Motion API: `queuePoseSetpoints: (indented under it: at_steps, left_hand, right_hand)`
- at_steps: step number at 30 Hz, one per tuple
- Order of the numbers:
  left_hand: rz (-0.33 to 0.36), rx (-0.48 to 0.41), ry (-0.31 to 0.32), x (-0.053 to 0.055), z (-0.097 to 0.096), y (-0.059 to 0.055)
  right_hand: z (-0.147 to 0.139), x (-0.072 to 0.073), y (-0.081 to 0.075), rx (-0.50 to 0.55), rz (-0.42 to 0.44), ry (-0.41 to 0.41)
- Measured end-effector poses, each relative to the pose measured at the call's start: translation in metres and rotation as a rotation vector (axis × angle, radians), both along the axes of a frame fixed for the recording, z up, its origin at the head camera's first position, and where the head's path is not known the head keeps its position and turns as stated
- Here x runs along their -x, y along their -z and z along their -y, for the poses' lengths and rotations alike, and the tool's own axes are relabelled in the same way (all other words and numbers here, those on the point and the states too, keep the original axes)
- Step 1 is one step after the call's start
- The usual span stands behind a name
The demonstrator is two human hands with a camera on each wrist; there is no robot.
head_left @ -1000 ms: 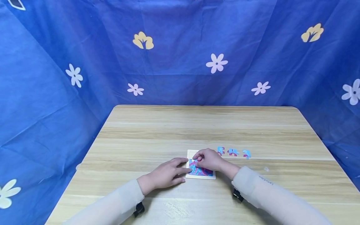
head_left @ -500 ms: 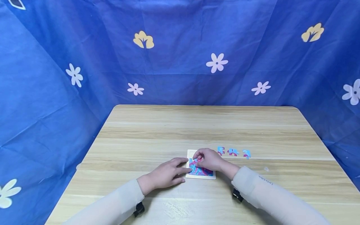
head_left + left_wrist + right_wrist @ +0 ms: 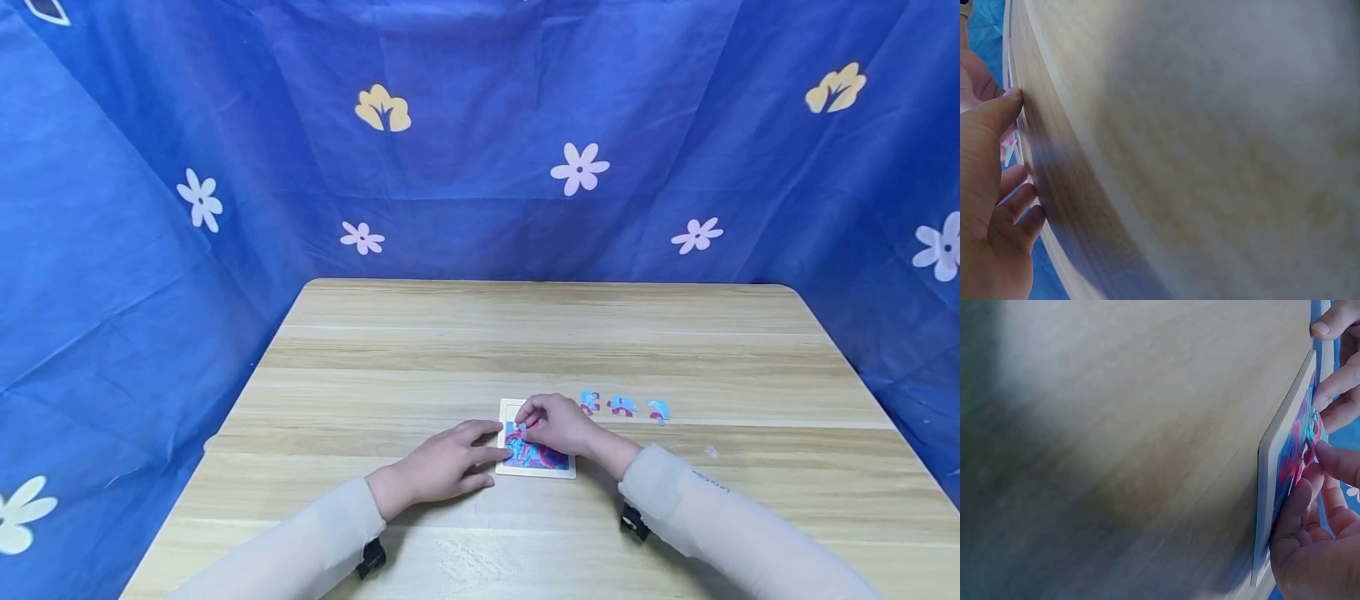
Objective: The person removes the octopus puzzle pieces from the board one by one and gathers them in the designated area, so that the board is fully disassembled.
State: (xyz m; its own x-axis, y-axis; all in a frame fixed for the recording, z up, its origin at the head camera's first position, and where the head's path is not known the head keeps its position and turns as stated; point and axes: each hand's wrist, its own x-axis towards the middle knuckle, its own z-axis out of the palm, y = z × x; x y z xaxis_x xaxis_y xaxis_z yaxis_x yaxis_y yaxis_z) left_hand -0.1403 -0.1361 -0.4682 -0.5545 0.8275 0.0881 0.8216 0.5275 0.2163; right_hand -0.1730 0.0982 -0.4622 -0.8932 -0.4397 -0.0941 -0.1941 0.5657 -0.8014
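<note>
A jigsaw puzzle board with a pale frame lies on the table, partly filled with a pink, blue and purple picture. My right hand is over its upper part, pinching a small puzzle piece between thumb and fingertips. In the right wrist view that piece is tilted up from the board. My left hand rests at the board's left side, fingers spread and fairly straight, the tips on its frame and picture. Much of the board's upper right is hidden under my right hand.
Three loose puzzle pieces lie in a row right of the board: a left one, a middle one and a right one. The wooden table meets a blue flowered cloth behind it.
Both hands stay in almost the same place. The piece in my right fingers has turned slightly, and a little more blue shows by the fingertips.
</note>
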Motion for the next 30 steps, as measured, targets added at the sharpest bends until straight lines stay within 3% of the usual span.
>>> queuePoseSetpoints:
  at_steps: [15, 22, 30]
  left_hand:
    - [0.001, -0.008, 0.011, 0.006, 0.003, 0.0]
    - [0.005, -0.012, 0.013, 0.007, 0.004, -0.001]
    - [0.006, -0.006, 0.009, 0.008, 0.005, 0.0]
  right_hand:
    - [0.002, 0.006, -0.004, 0.028, 0.091, 0.044]
    - [0.001, 0.011, -0.006, 0.108, 0.176, 0.083]
    - [-0.005, 0.015, -0.013, 0.14, 0.206, 0.118]
